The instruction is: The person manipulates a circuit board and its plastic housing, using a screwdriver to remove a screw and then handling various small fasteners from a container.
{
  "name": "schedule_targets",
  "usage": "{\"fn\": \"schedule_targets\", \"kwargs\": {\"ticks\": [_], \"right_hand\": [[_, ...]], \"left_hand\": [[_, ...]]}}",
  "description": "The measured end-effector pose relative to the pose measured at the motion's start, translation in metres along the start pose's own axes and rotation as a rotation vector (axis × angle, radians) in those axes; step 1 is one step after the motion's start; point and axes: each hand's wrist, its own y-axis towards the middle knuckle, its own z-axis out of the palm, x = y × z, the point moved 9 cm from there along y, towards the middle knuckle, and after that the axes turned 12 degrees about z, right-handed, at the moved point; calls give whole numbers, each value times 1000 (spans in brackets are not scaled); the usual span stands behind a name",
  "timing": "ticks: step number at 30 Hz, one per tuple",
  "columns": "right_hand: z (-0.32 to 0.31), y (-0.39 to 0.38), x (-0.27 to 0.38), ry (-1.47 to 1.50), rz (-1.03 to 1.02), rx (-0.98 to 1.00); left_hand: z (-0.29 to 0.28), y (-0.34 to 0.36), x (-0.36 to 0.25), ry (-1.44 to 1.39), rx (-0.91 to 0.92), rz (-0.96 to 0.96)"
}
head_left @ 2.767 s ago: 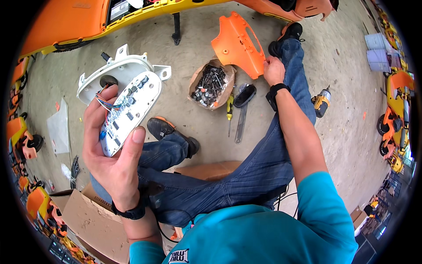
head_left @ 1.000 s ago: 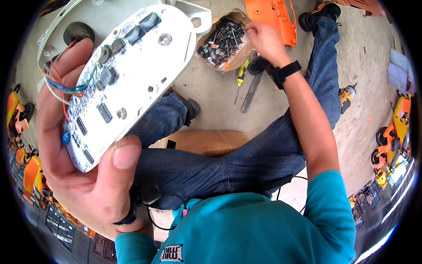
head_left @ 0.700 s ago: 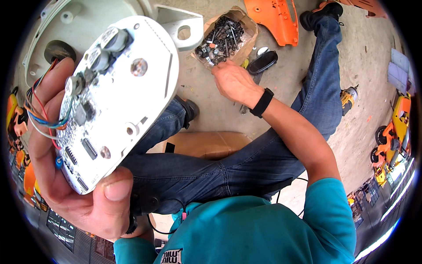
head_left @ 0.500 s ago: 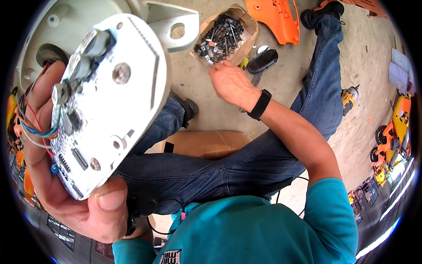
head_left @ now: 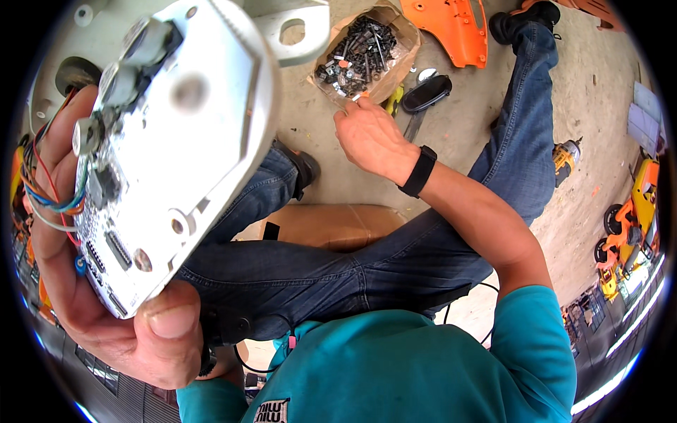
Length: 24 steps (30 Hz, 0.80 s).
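My left hand (head_left: 106,335) is closed around a white circuit board (head_left: 218,120), held up close at the left. The board carries several round capacitors (head_left: 148,42), and a bundle of coloured wires (head_left: 53,204) runs along its left side. My thumb presses its lower edge. Farther off, my right hand (head_left: 374,137) reaches to the near edge of an open brown paper bag (head_left: 396,79), its fingers closed at the rim. The fingertips are partly hidden. Inside the bag lies a heap of dark screws and small metal parts (head_left: 356,56).
Behind the board is a large white plastic housing (head_left: 307,49). An orange panel (head_left: 455,32), a dark oval part (head_left: 425,94) and a cardboard box (head_left: 338,225) lie on the concrete floor. Beyond my right leg (head_left: 522,120) is a power drill (head_left: 566,161); yellow-orange machines (head_left: 627,233) stand at right.
The board has shifted slightly up and left in the view. My right hand stays at the bag's near edge, and the surroundings shift slightly.
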Motion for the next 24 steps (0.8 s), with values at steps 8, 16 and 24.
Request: {"fn": "schedule_targets", "kwargs": {"ticks": [8, 16, 24], "right_hand": [[-1, -1, 4, -38, -18, -37], [-1, 13, -8, -23, -6, -44], [18, 77, -53, -66, 84, -152]], "left_hand": [[-1, -1, 2, -8, 9, 5], [-1, 0, 2, -5, 54, 5], [1, 2, 2, -14, 58, -38]]}}
